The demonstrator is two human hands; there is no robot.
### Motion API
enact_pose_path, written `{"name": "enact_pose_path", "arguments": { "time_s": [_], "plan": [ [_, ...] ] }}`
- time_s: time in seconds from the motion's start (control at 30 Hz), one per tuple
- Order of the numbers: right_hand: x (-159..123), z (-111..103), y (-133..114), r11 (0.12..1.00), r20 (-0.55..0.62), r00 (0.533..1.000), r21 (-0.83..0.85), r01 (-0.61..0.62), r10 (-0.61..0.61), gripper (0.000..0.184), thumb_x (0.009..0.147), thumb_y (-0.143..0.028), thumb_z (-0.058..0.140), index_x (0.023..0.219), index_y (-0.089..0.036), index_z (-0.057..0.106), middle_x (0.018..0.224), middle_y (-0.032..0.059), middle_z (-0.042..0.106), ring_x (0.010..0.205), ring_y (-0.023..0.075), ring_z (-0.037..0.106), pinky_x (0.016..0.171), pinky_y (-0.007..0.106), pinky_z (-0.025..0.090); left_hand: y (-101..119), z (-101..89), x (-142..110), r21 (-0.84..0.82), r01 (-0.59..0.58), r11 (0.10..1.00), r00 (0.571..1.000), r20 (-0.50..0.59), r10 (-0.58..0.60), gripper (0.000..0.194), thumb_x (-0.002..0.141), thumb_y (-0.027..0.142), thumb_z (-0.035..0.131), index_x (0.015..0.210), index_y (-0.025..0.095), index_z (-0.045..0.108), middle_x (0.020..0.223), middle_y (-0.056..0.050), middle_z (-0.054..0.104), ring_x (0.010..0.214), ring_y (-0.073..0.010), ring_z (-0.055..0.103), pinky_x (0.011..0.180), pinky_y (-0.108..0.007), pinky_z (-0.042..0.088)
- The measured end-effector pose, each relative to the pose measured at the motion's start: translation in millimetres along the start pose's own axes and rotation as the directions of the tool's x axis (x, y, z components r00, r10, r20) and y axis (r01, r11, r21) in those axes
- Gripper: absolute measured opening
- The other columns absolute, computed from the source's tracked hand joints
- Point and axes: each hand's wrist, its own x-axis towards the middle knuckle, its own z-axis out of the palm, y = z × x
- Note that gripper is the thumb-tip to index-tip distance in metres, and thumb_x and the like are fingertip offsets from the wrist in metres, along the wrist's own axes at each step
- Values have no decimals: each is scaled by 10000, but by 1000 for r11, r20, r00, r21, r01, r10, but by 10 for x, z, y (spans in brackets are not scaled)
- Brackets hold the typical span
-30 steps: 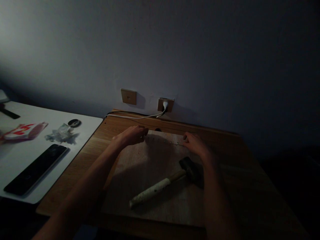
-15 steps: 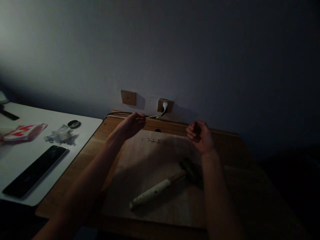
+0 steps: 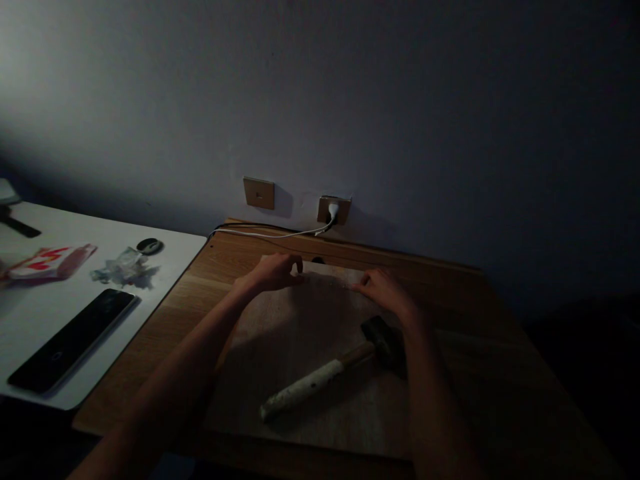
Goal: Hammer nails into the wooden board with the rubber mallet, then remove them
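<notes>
My left hand (image 3: pixel 280 272) is over the far left part of a pale wooden board (image 3: pixel 280 333), its index finger and thumb curled into a pinch. Opposite it, my right hand (image 3: pixel 383 290) reaches the board's far right part with thumb and fingers pressed together. Whatever either pinch holds is too small and dark to make out. Between my hands, small shiny nails (image 3: pixel 331 285) show faintly on the board. A hammer (image 3: pixel 305 387) with a dark head and a white-wrapped handle lies across the board, its head beside my right forearm.
The board rests on a wooden table (image 3: pixel 200 293) against the wall. A white cable (image 3: pixel 270 235) runs along the back edge to a wall socket (image 3: pixel 343 210). On the white table (image 3: pixel 165 267) at left are a phone (image 3: pixel 75 340), crumpled clear plastic (image 3: pixel 127 263) and a red-and-white packet (image 3: pixel 53 261).
Both hands have come down from above the board's far edge to its surface and closer together. The left moved slightly right, the right moved left. The hammer has stayed put.
</notes>
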Motion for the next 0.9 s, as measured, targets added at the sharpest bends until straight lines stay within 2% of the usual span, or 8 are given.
{"name": "enact_pose_path", "arguments": {
  "time_s": [0.3,0.43,0.47,0.53,0.6,0.7,0.8,0.9],
  "plan": [
    [-7,-2,-64,999,15,1000,-45,8,-8,93,842,-224,656,759,-205,695,889,98,759,881,233,694,734,301,434,106,-42,-44,174,-55,983,998,19,52,176,829,229,691,999,250,730,941,-53,761,872,-224,706,689,-255,460],
    [-42,-126,-121,937,-126,992,347,44,0,60,802,-264,628,757,-224,632,685,3,646,657,156,587,611,255,400,107,-16,-44,195,-69,978,998,13,68,145,843,246,678,976,240,735,964,-69,756,882,-235,702,701,-268,466],
    [-62,-184,-142,831,-159,987,551,76,16,76,797,-296,617,758,-233,603,618,-28,577,575,136,521,549,239,369,107,0,-39,195,-68,978,998,6,69,142,847,256,672,973,235,733,958,-74,753,878,-236,700,700,-270,466],
    [-114,-321,-187,461,-165,986,877,136,23,120,800,-358,588,767,-249,550,552,-67,443,465,112,375,442,218,279,108,37,-19,176,-41,984,999,-19,45,141,855,277,653,965,222,723,910,-75,742,846,-232,692,685,-271,459],
    [-162,-451,-222,103,-142,990,984,143,-16,159,802,-396,578,759,-252,525,549,-75,375,430,100,285,391,207,209,114,59,15,90,14,996,997,-81,-7,129,854,298,635,913,205,702,830,-62,712,780,-211,664,652,-263,440],
    [-170,-525,-225,-83,-144,989,987,141,-29,218,795,-432,600,720,-241,526,562,-70,365,423,88,258,364,201,173,134,19,71,-330,20,944,984,-161,-77,209,875,346,550,751,186,602,679,-17,586,624,-144,545,563,-236,383],
    [-85,-406,-177,83,-157,984,985,150,82,286,781,-484,613,674,-237,516,557,-68,407,414,83,272,363,212,170,150,-96,99,-827,-28,561,989,-102,-102,283,911,378,387,703,206,470,585,36,388,483,-100,352,465,-216,298],
    [15,-196,-138,544,-242,956,831,117,165,284,791,-468,620,660,-225,555,592,-34,534,479,104,431,445,225,293,136,-169,101,-959,3,283,995,-25,-95,255,899,382,350,725,216,438,586,46,344,453,-93,278,416,-204,239]
  ]
}}
